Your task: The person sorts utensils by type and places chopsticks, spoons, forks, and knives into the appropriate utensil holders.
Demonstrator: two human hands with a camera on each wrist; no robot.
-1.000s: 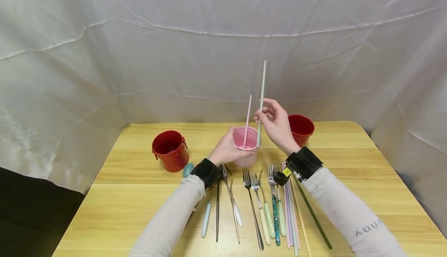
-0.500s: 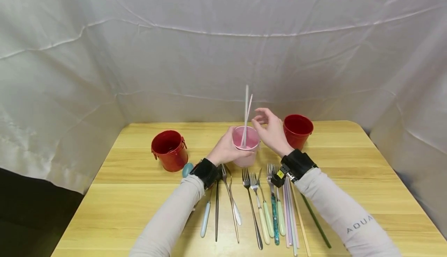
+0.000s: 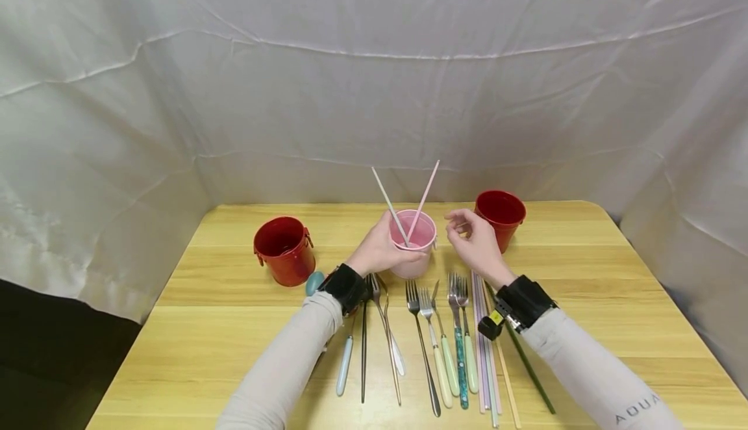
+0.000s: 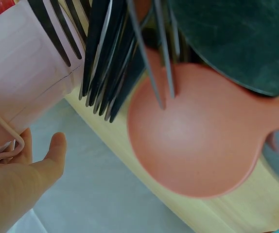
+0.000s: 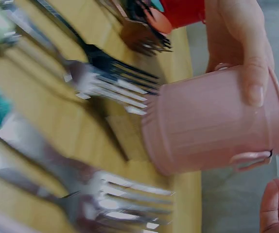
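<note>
I count two sticks [image 3: 422,201] in one pink cup [image 3: 416,254], gripped by my left hand [image 3: 380,248]; right hand [image 3: 476,241] loose, empty. Two red buckets [image 3: 284,251], wooden table [image 3: 234,326], white drape behind.

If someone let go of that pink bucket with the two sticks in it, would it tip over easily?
Probably fairly tippy: the pink bucket looks small and light, and two long chopsticks lean well above its rim. The left hand grips its side, perhaps steadying it. It looks stiff, not floppy.
</note>
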